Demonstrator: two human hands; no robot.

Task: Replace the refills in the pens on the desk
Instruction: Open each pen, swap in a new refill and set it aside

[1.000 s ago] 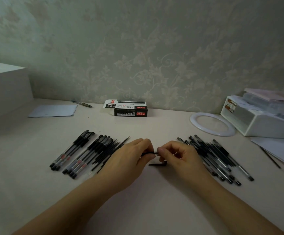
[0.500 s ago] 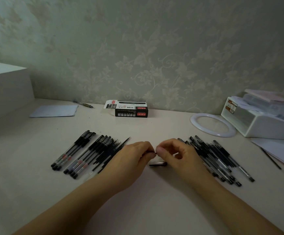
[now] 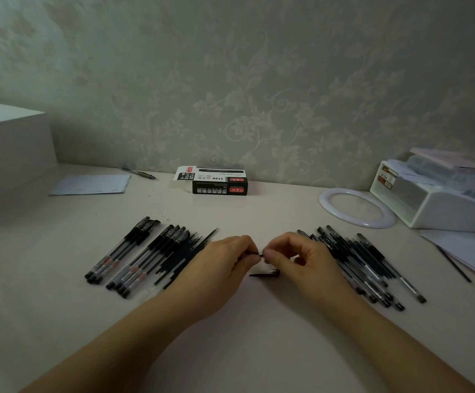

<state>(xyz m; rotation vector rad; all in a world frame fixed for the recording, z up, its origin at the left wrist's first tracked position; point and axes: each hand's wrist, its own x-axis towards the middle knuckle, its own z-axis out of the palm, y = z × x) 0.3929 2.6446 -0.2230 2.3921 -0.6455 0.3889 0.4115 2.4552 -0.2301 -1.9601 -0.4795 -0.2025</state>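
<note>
At the centre of the frame, a thin dark pen part (image 3: 254,253) was pinched between the two hands, only a short stretch of it showing in the gap between the fingertips; whether it was a refill or a barrel could not be told. The left hand (image 3: 222,262) curled its fingers round one end and the right hand (image 3: 301,259) pinched the other end between thumb and forefinger. Just below them a small black piece (image 3: 264,273) lay on the desk (image 3: 244,336). Left of centre lay a row of pens and refills (image 3: 145,253); right of centre lay a heap of pens (image 3: 361,265). Toward the upper middle, by the wall, sat a black refill box (image 3: 216,182). A white ring (image 3: 356,207) and a white tray (image 3: 440,197) were at the right edge, and a sheet of paper (image 3: 91,184) at the upper left
</note>
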